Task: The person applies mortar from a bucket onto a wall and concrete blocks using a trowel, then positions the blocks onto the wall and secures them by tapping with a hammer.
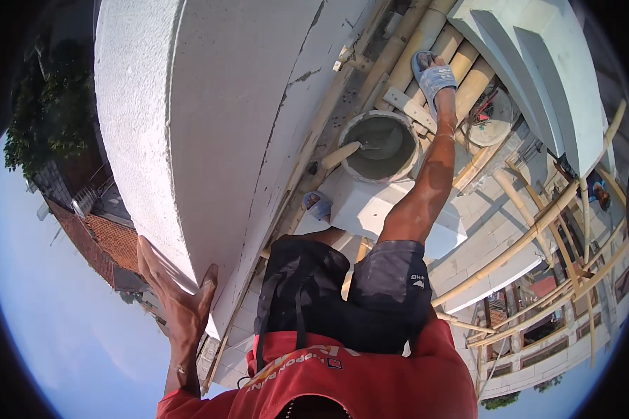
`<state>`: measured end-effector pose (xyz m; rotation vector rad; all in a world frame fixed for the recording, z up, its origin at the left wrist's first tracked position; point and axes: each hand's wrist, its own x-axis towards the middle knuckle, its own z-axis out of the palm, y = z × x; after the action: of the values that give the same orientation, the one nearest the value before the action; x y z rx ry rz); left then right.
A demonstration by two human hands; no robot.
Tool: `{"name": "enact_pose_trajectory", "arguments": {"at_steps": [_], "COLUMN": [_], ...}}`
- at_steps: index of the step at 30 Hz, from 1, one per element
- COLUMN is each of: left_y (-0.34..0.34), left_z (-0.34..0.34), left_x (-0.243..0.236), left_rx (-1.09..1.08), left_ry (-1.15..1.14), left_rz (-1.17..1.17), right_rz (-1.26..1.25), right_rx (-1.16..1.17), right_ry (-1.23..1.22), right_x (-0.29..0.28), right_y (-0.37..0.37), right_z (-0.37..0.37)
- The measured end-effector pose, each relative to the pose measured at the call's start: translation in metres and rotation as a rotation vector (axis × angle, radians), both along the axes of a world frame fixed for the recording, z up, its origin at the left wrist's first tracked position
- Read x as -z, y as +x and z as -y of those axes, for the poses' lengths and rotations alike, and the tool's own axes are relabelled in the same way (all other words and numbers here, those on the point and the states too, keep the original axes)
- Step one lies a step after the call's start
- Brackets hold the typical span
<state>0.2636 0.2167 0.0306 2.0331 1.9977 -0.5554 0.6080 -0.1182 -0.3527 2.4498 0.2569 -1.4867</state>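
My left hand [178, 293] straddles the near end of a white plastered wall [210, 140], its long fingers stretched along the outer side and its thumb on the inner face. My right hand is out of sight; only the red sleeve on that side shows. Ahead of my knees stands a round bucket [407, 162] of wet grey mortar. A wooden handle [341, 155] leans over its left rim, its metal end lying in the mortar.
My sandalled foot [435, 73] is on bamboo poles [461, 52] beyond the bucket. White angled slabs [531, 63] rise at upper right. A round lid-like piece [490, 119] with reddish bits lies nearby. Bamboo scaffolding [531, 230] crosses the right side; rooftops [115, 241] lie far below left.
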Motion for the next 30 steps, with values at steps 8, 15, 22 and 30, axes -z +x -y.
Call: {"name": "enact_pose_trajectory", "arguments": {"at_steps": [8, 15, 22, 30], "left_y": [-0.002, 0.007, 0.001, -0.003], "left_z": [-0.043, -0.071, -0.061, -0.048], "left_x": [-0.024, 0.0, -0.002, 0.012], "left_rx": [-0.688, -0.522, -0.469, -0.451], "left_ry": [0.013, -0.121, -0.003, 0.076], "left_rz": [0.727, 0.652, 0.659, 0.588], "right_rz": [0.372, -0.102, -0.455, -0.509], "right_rx": [0.299, 0.382, 0.27, -0.485], "right_ry": [0.266, 0.879, 1.142, 0.862], "right_x": [-0.109, -0.292, -0.305, -0.307], "right_y": [0.16, 0.198, 0.128, 0.089], "right_z": [-0.029, -0.355, -0.561, -0.546]}}
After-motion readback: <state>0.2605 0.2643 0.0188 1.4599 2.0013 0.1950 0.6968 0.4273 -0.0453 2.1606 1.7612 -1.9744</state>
